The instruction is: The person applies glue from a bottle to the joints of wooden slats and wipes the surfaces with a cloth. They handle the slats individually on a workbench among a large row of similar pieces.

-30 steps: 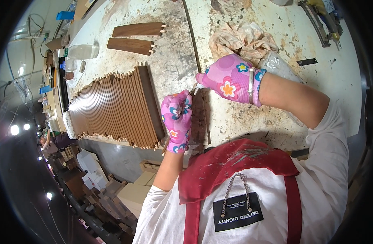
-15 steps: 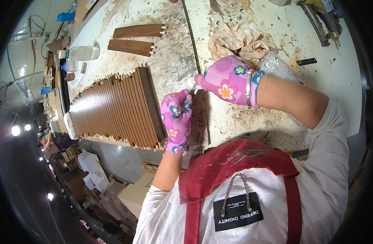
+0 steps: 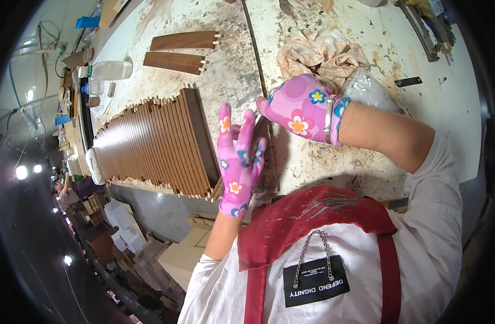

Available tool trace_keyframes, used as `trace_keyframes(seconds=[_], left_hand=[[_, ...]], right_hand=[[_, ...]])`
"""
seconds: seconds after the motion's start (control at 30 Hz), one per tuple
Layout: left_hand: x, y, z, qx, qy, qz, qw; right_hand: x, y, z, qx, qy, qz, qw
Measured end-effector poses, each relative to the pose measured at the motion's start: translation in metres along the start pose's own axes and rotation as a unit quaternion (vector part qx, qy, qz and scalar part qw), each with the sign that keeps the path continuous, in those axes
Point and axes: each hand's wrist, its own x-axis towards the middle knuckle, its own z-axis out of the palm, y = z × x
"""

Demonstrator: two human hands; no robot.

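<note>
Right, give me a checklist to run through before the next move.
1. Left hand open: ok, fingers spread.
2. Right hand grip secure: cannot tell, the fingertips and whatever they pinch are mostly hidden.
3. Slat row orderly: ok, packed side by side, left of the left hand.
4. Two loose slats apart from the row: ok, lying beyond it.
5. Crumpled cloth well away from the right hand: not ok, bunched close beyond it.
6. Yellow-bodied tool out of the way: ok, at the far right.

The stained white desk (image 3: 334,164) bears ranked brown slats (image 3: 150,143) toward its near-left corner, crumpled cloth (image 3: 323,56), and a tool (image 3: 436,24) by its right edge.
</note>
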Motion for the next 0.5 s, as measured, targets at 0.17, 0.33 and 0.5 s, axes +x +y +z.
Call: trace_keyframes(seconds=[0.17,0.33,0.5], left_hand=[[-0.02,-0.041,0.012,-0.346,0.224,0.013,0.911],[-0.02,-0.067,0.009,-0.378,0.265,-0.032,0.886],[-0.033,-0.055,0.022,-0.316,0.275,-0.03,0.907]], right_hand=[[0.004,-0.006,0.006,-0.006,-0.02,0.008,1.0],[-0.004,-0.003,0.015,-0.034,-0.08,0.008,0.996],[0.0,0.006,0.02,0.193,0.185,0.153,0.951]])
